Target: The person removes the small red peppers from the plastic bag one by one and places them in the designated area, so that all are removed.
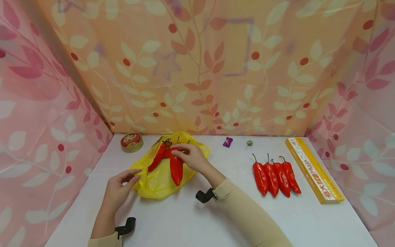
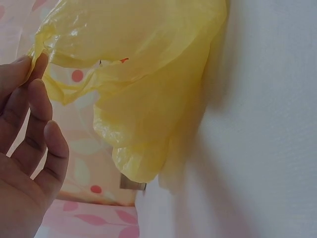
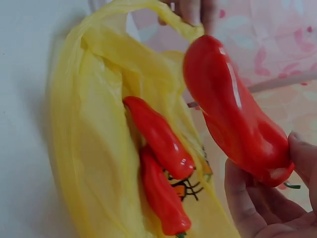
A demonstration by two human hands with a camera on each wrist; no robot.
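L hand [image 1: 118, 190], nearest the camera, pinches a thin crinkled edge of the yellow plastic bag [image 1: 157, 178] between thumb and fingertips; the film is glossy, translucent, bunched in soft folds, w/ a printed motif in black and orange. R hand [image 1: 192, 157] sits just beyond, grip closed round the stem end of a red pepper [image 1: 176, 168] – smooth, shiny, plump and tapering to a blunt tip, looks like moulded plastic. It hangs over the bag mouth, tip pointing toward the person. Two more red peppers [image 3: 161, 163] lie inside the bag, slimmer, same waxy gloss, one partly under the other. Bag rests on the matte white desk [image 1: 216, 219], left of centre.

To the right on the desk, a tight row of four peppers [image 1: 276, 176], side by side, dark thin stems pointing away. Beside them a long flat yellow pasta box [image 1: 313, 169], cardboard. Farther back: a round tin [image 1: 131, 142] w/ red lid, a small purple wrapped candy [image 1: 227, 141], a small green ball [image 1: 249, 142]. Leaf-print fabric walls [image 1: 216, 68] enclose it all.
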